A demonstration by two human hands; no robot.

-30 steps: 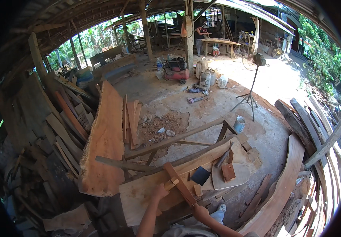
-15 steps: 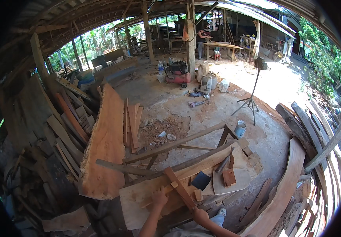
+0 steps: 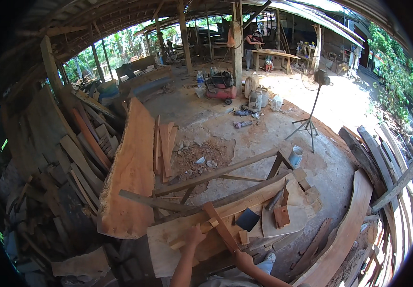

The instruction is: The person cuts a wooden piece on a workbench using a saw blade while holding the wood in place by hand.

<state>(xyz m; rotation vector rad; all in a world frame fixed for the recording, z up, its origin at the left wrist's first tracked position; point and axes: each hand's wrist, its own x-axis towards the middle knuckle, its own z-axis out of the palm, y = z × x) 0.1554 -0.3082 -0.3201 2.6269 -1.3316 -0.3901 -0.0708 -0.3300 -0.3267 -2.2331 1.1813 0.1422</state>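
My left hand (image 3: 195, 235) is closed round a pale wooden stick (image 3: 208, 226), beside a reddish-brown wooden strip (image 3: 220, 226). The stick's end meets the strip, and part of it is hidden by my fingers. The strip slants across a pale wooden board (image 3: 161, 244) on the bench. My right hand (image 3: 243, 261) grips the strip's near end. Right of the strip lie a dark square sheet (image 3: 248, 219), a small pale block (image 3: 243, 237), a reddish-brown wooden block (image 3: 281, 216) and a dark, narrow tool (image 3: 274, 200) whose kind I cannot make out.
A wide live-edge slab (image 3: 132, 177) lies at the left, near stacked planks (image 3: 89, 138). Beyond the bench's wooden frame (image 3: 216, 172) are a metal can (image 3: 295, 156), a standing fan (image 3: 314, 103) and a red air compressor (image 3: 220, 87). More boards (image 3: 345, 220) lie right. A person (image 3: 250, 50) stands far back.
The whole view has shifted slightly. My left hand has moved a little away from me with the pale stick, along the strip. My right hand keeps its grip on the strip's near end.
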